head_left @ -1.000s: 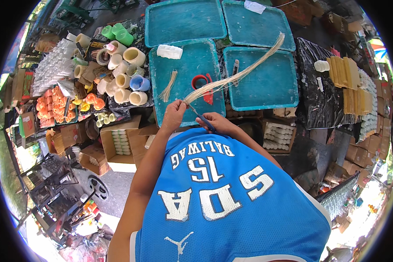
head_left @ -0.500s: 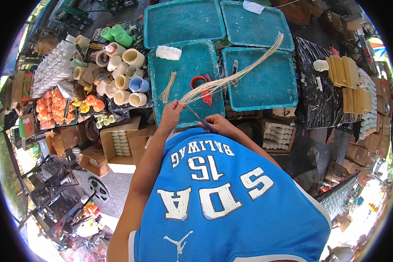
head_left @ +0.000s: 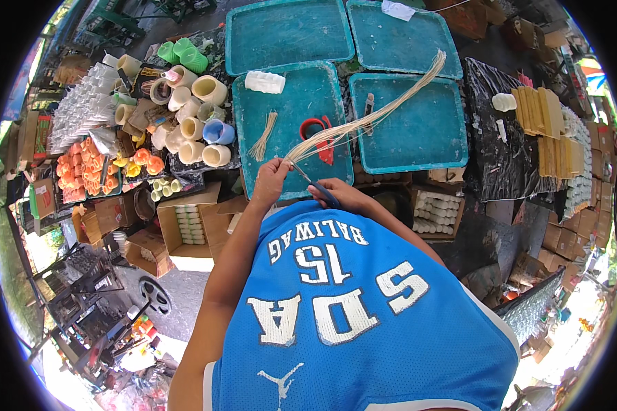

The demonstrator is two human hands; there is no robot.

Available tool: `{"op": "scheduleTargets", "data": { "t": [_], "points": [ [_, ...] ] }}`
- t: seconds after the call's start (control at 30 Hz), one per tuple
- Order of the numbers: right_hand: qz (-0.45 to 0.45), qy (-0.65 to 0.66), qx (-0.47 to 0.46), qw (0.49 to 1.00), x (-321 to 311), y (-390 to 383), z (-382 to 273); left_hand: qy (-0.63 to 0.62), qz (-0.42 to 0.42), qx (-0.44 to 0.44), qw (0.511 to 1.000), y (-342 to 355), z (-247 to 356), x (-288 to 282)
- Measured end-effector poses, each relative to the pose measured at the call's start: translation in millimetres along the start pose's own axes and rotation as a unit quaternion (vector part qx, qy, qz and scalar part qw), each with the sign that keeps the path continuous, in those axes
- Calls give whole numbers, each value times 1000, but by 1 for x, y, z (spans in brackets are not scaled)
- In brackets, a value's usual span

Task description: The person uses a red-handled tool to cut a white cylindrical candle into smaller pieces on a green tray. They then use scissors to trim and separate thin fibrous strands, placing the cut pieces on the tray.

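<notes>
My left hand (head_left: 272, 177) is closed on one end of a long bundle of pale wick strings (head_left: 363, 122), which stretches up and right across the teal trays. In my right hand (head_left: 341, 195) is a pair of scissors (head_left: 324, 192) with dark blue handles. Their blades point up and left and reach the strings just beside my left fingers. Beyond the bundle lies a red-handled tool (head_left: 316, 128), partly covered by the strings. A short bunch of cut strings (head_left: 263, 137) rests on the near left tray, below a white ridged piece (head_left: 264, 83).
Teal trays (head_left: 291, 31) cover the table ahead. Cream cylinders (head_left: 209, 90), a blue cup (head_left: 219, 133) and orange pieces (head_left: 89, 168) crowd the left. Yellow slabs (head_left: 539, 113) stand on black plastic at the right. Open cardboard boxes (head_left: 185, 229) sit below the table edge.
The scissors in my right hand have shifted slightly up and left, their blades now nearer the held end of the strings. My left hand stays nearly in place.
</notes>
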State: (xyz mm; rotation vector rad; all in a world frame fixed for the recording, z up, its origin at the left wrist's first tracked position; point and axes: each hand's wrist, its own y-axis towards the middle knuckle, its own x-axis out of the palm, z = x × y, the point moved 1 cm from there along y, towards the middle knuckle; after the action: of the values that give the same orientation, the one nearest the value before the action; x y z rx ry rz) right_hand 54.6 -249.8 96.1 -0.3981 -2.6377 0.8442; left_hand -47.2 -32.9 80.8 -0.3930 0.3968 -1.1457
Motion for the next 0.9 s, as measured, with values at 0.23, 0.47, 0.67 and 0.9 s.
{"op": "scheduleTargets", "data": {
  "t": [0.23,0.47,0.67,0.9],
  "points": [
    [1,31,4,999,5,10,-3,30,-3,16,999,-4,9,3],
    [53,-25,-43,997,11,2,-2,0,-2,-2,1000,-1,5,-6],
    [44,8,-11,999,7,8,4,13,-31,6,999,0,4,-3],
    [63,-18,-46,997,7,12,11,-6,-55,-21,998,-1,7,-6]
  ]
}}
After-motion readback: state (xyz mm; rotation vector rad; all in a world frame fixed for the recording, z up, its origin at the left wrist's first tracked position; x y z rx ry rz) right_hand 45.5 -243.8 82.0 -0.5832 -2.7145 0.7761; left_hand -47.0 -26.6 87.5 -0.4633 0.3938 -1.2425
